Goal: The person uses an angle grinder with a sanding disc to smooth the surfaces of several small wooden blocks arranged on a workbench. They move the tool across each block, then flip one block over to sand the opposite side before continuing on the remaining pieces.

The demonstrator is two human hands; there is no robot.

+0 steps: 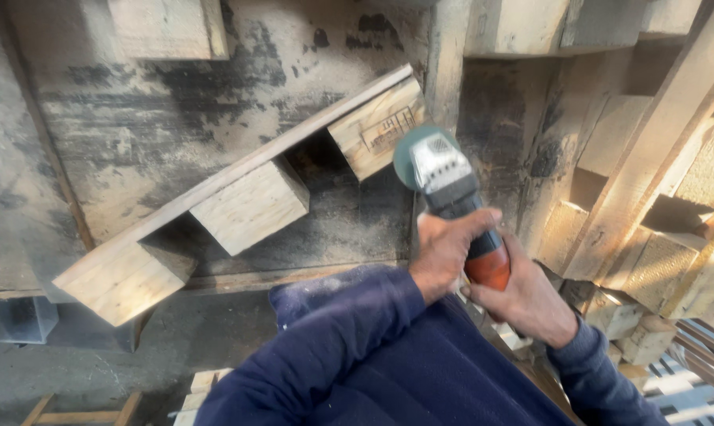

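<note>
Both hands grip the angle grinder [455, 207]: left hand [445, 251] fingers wrapped round its black body, right hand [522, 296] clamped on the orange rear. Its disc meets the end block [378, 126] of a three-block pallet board [231, 177].

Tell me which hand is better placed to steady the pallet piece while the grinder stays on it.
Left, probably. The left hand grips the angle grinder forward, on the side of the three-block pallet piece. The right hand wraps the orange rear handle, farther away.
</note>
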